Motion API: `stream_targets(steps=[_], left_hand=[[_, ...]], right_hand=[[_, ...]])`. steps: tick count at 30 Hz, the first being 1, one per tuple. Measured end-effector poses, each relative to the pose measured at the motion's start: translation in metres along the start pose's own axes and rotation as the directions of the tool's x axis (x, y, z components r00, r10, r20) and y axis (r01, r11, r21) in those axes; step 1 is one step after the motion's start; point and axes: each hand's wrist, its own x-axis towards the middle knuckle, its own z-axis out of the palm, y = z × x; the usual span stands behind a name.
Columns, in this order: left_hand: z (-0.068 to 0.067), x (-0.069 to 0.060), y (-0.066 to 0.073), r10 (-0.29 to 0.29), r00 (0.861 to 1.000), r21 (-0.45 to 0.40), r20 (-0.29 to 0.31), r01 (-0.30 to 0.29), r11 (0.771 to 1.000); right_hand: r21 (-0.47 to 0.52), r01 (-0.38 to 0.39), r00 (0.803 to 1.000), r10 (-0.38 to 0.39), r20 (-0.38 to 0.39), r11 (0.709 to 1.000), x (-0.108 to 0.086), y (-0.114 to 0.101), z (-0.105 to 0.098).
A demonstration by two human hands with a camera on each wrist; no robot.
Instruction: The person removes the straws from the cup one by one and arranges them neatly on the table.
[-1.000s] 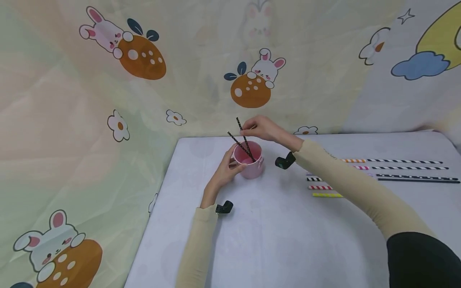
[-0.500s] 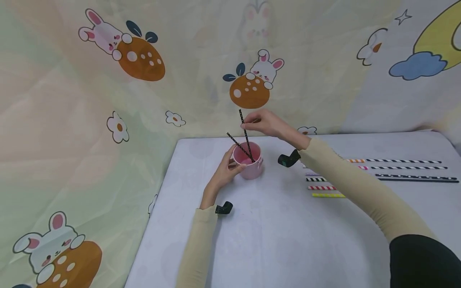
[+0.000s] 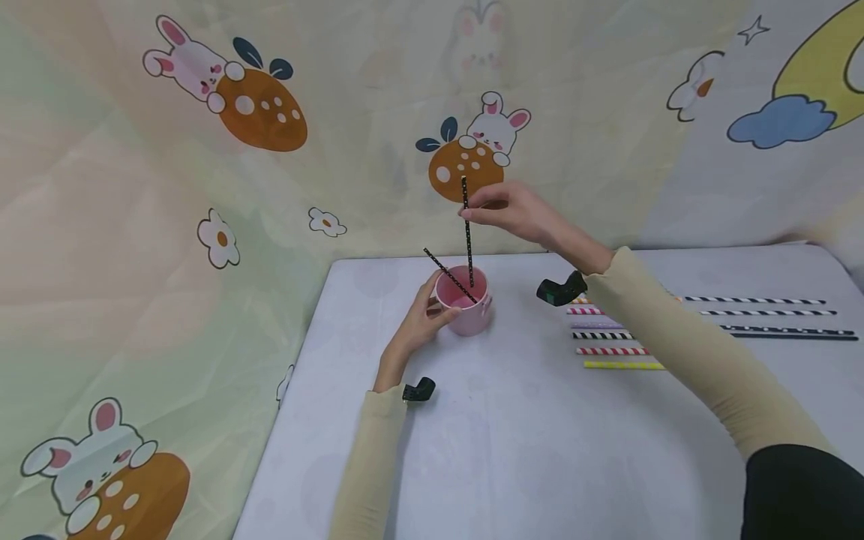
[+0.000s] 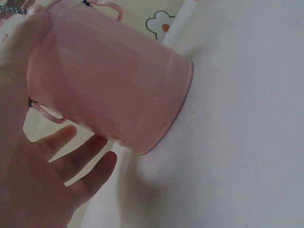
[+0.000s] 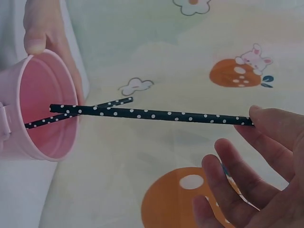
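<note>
A small pink bucket (image 3: 470, 322) with side handles stands on the table, tipped neither way. My left hand (image 3: 424, 319) holds it at the rim; in the left wrist view several fingertips (image 4: 97, 178) hang free of its wall. One black straw (image 3: 442, 266) with white dots leans inside, its upper end over the rim. Between thumb and forefinger, my right hand (image 3: 516, 214) pinches a second dotted black straw (image 5: 156, 115) near its upper end. That straw stands nearly upright, its lower end just inside the bucket's mouth. The right hand's other fingers are loosely bent.
Right of the bucket lie rows of straws: a yellow one (image 3: 617, 365), a red-striped one (image 3: 607, 351), a black-striped one (image 3: 601, 336) and several long dark ones (image 3: 796, 337). My right sleeve (image 3: 688, 352) covers part of them. A printed cloth (image 3: 378, 150) hangs behind the table.
My right hand has risen and moved right, drawing its straw upward and more upright, its lower end lifting from deep in the bucket. My left hand and the other straw have stayed put.
</note>
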Motion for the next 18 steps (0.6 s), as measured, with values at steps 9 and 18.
stream_targets(steps=[9,18], left_hand=[[0.004,0.011,-0.035,0.020,0.999,0.000,-0.043,-0.020,1.000],[0.005,0.010,-0.038,0.023,0.998,0.002,-0.064,-0.023,1.000]], right_hand=[[-0.011,0.005,1.000,-0.005,-0.007,1.000,-0.026,-0.007,-0.019],[-0.030,-0.026,0.999,0.025,-0.022,0.999,-0.063,0.003,-0.033]])
